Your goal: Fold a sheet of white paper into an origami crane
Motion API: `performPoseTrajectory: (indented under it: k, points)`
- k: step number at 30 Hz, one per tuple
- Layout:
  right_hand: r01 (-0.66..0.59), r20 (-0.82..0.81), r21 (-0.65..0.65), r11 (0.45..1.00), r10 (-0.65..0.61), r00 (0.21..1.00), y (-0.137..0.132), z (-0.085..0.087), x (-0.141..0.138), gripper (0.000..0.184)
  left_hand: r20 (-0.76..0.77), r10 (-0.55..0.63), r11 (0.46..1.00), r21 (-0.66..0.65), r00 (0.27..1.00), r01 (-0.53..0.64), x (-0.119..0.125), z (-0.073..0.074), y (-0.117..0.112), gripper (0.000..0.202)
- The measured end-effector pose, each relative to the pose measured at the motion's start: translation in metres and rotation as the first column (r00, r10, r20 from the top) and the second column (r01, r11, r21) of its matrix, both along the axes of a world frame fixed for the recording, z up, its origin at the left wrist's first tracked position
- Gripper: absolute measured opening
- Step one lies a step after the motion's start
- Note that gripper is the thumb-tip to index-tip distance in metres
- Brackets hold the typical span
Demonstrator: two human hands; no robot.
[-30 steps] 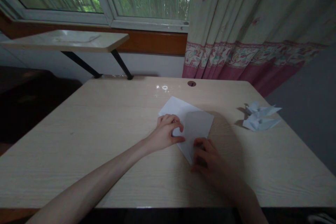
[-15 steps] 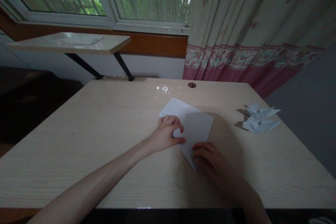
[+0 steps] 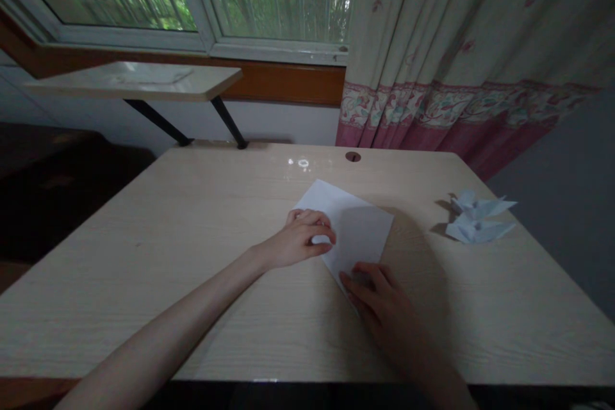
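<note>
A white sheet of paper (image 3: 355,221) lies turned cornerwise on the table, its near corner partly hidden. My left hand (image 3: 307,234) holds the paper down at its left edge, fingers curled over it and the thumb a little apart from the index finger. At the near corner, my right hand (image 3: 375,291) grips the paper, with its thumb along the lower left edge and its fingertips on the surface. What lies under the right palm is hidden. To the right stand folded paper cranes (image 3: 480,229), close together and touched by neither hand.
The pale wooden table (image 3: 192,224) has a round cable hole (image 3: 353,157) near its far edge. A raised shelf (image 3: 144,82) on black legs stands at the back left. Behind are a window (image 3: 283,0) and a patterned curtain (image 3: 432,106).
My right hand has shifted slightly left over the paper's near corner, its thumb now at the lower left edge. My left hand stays nearly in place, its thumb drawn nearer the index finger.
</note>
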State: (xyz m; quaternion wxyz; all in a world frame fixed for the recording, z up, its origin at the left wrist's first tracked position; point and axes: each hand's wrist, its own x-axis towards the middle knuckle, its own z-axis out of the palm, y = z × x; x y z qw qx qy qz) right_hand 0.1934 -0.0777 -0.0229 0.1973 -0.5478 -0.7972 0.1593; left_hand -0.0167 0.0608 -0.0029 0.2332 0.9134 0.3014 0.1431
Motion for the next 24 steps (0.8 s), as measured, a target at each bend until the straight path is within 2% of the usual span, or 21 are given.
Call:
performPoseTrajectory:
  k: [18, 24]
  points:
    - [0.011, -0.057, 0.004, 1.0, -0.011, 0.998, -0.0007, -0.0037, 0.0014, 0.037, -0.039, -0.038, 0.999, 0.015, 0.999, 0.039, -0.0041, 0.0027, 0.0061, 0.012]
    - [0.001, -0.034, -0.051, 0.999, -0.002, 0.999, -0.001, 0.0016, 0.0011, 0.038, -0.07, -0.076, 0.993, 0.087, 0.995, 0.082, -0.0075, 0.0026, 0.003, 0.016]
